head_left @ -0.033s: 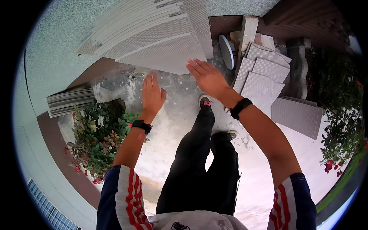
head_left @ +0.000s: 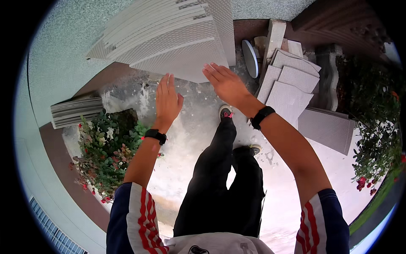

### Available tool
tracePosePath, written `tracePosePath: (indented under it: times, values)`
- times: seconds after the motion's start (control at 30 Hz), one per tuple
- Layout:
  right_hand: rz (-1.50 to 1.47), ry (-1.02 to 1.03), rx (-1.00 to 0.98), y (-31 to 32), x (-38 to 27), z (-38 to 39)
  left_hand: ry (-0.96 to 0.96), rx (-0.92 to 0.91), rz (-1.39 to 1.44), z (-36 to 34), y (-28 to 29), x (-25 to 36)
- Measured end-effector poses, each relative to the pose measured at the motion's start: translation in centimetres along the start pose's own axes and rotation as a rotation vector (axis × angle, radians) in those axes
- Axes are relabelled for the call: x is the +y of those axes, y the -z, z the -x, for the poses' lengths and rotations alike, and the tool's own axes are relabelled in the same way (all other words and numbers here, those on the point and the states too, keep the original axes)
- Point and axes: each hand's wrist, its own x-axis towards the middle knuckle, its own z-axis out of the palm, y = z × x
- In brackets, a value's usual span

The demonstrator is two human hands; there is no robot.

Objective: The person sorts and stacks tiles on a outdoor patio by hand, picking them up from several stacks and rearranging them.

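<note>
A large stack of grey sheets with a diamond texture (head_left: 177,59) leans against the wall ahead of me, its sheets fanned and overlapping. My left hand (head_left: 168,101) hovers just short of the stack's lower edge, fingers stretched out and thumb apart. On the other side, my right hand (head_left: 228,86) is likewise open, its fingertips overlapping the lower right corner of the front sheet. Whether those fingertips touch the sheet I cannot tell. Neither hand holds anything. Each wrist wears a black band.
At left, a pile of thin sheets (head_left: 78,112) lies by a red-flowered bush (head_left: 108,152). More textured sheets (head_left: 292,91) overlap at right, beside a pale post (head_left: 275,36) and an upright round white-edged disc (head_left: 250,58). A leafy plant (head_left: 372,156) grows at far right.
Both hands have shifted very slightly, up and toward the stack, the right one also a little to the left. Both stay open.
</note>
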Motion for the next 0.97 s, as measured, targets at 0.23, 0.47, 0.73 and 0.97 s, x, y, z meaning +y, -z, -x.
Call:
tracePosePath:
  times: [0.23,0.47,0.73,0.97]
  values:
    - [0.189,0.055,0.221,3.4,-2.5,-6.1,-0.097,0.473,-0.112,-4.4,2.9,1.7]
    - [0.361,-0.054,0.157,4.6,-1.9,-6.2,0.029,0.288,-0.12,-5.5,3.5,1.2]
    - [0.211,-0.208,0.077,7.3,-6.1,-7.8,0.103,0.316,0.113,-4.3,5.9,3.8]
    - [0.352,-0.061,-0.282,8.9,-7.5,-3.6,0.059,-0.035,0.03,1.5,9.6,3.5]
